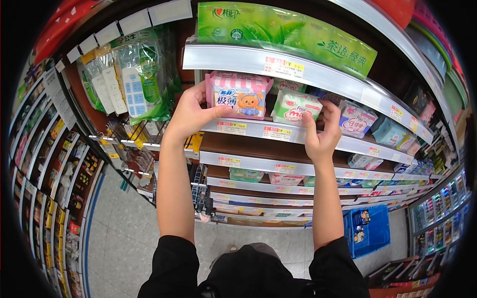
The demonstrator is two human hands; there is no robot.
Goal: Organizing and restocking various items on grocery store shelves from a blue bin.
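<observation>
My left hand (192,111) grips a pink-and-white pack of sanitary pads (238,96) with a cartoon bear on its front, thumb over the lower front edge. The pack stands at the left end of a store shelf (257,128). To its right, my right hand (323,130) has its thumb on the front and its fingers at the right side of a green-and-white pack of pads (296,107). That pack tilts slightly, and a similar green pack (288,85) shows partly behind it. A purple-and-white pack (358,118) sits just right of my right hand.
Above runs a shelf lip with price tags (283,67) and a long green tissue pack (287,35). Packaged power strips (134,82) hang on the left. Lower shelves hold more packs (246,175). A blue plastic crate (372,232) stands on the floor at right.
</observation>
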